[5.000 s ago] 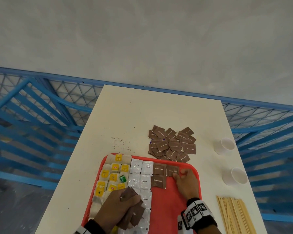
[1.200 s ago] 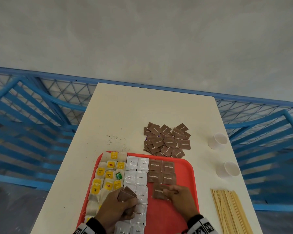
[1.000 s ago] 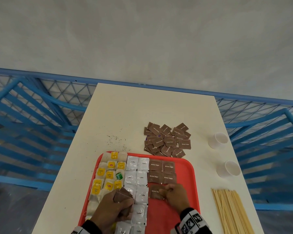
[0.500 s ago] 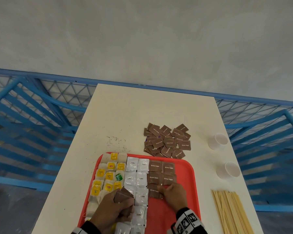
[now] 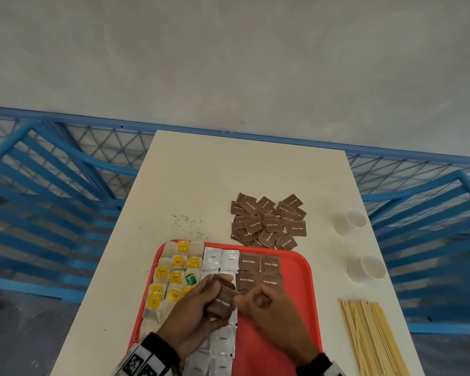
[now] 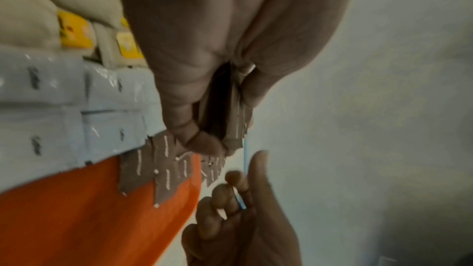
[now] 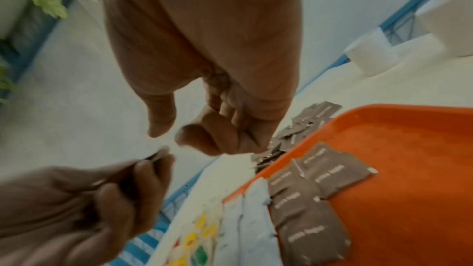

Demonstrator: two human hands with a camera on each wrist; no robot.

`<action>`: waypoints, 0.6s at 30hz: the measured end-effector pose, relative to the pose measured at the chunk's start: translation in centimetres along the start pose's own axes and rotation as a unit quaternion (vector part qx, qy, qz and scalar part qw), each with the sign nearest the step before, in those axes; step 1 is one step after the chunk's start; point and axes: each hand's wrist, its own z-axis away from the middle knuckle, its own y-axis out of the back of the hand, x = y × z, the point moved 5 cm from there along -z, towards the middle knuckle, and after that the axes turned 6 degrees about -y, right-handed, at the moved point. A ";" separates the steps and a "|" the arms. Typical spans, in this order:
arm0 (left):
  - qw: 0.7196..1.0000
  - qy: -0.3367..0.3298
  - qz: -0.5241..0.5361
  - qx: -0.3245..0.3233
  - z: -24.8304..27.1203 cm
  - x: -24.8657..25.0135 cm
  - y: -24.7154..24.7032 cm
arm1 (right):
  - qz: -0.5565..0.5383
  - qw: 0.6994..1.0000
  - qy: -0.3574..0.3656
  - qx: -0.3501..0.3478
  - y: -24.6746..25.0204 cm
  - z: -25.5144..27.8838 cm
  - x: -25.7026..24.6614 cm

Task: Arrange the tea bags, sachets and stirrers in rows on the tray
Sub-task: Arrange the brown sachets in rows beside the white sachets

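Head view: the left hand [image 5: 193, 316] grips a small stack of brown sugar packets [image 5: 221, 297] above the red tray [image 5: 301, 302]; the front packet faces up, its "Brown Sugar" print running from near the thumb toward the right hand.
Right hand [image 5: 269, 318]: just beside the stack, fingers curled inward, thumb and forefinger close together but apart in the right wrist view; it holds nothing that can be seen there.
Left hand grip: thumb on one face of the stack, fingers on the other, packets edge-on in the left wrist view.
Laid packets [image 5: 259, 272]: beyond the right hand's knuckles, flat, two across, print running across the tray.
White coffee packets [image 5: 220, 260]: ahead of the left hand, flat, in rows; more show below its wrist.
Tea bags [image 5: 174, 275]: to the outer side of the left hand, yellow tags up.
Loose packet pile [image 5: 267, 222]: on the table past the tray's far rim, pointing every way.
Stirrers [image 5: 369, 337]: outside the right hand, long axis running toward the person, cut off by the lower frame edge.
Hidden: the hands cover the middle rows; the number of packets in the stack cannot be told.
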 end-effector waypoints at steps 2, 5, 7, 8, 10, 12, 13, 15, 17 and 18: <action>1.000 -0.019 0.020 -0.009 -0.3 0.1 -1.0 | 0.019 1.000 0.016 -0.005 -0.3 0.6 -0.8; 0.999 -0.041 -0.021 -0.002 -0.6 -0.1 -1.6 | -0.009 0.999 0.048 0.021 0.2 1.0 -1.2; 0.997 -0.044 -0.062 0.006 -0.6 -0.2 -1.4 | -0.059 0.997 0.039 0.025 1.1 1.2 -1.2; 0.996 -0.041 -0.073 0.008 -0.5 -0.2 -1.3 | -0.081 0.996 0.036 0.018 1.4 1.4 -1.3; 0.994 -0.038 -0.102 0.010 -0.4 -0.3 -1.0 | -0.108 0.993 0.036 0.002 1.9 1.7 -1.5; 0.990 -0.040 -0.137 0.014 -0.4 -0.3 -0.9 | -0.125 0.991 0.041 -0.003 2.2 1.9 -1.5; 0.988 -0.039 -0.147 0.016 -0.4 -0.4 -0.8 | -0.129 0.991 0.042 -0.003 2.4 2.0 -1.3; 0.987 -0.031 -0.158 0.018 -0.5 -0.9 -0.6 | -0.122 0.992 0.030 -0.009 2.4 2.3 -0.8; 0.983 -0.020 -0.182 0.019 -0.4 -1.6 -0.3 | -0.105 0.994 0.015 -0.024 2.1 2.6 0.2; 0.980 -0.015 -0.197 0.019 -0.3 -2.0 -0.2 | -0.099 0.995 0.006 -0.027 2.0 2.8 0.9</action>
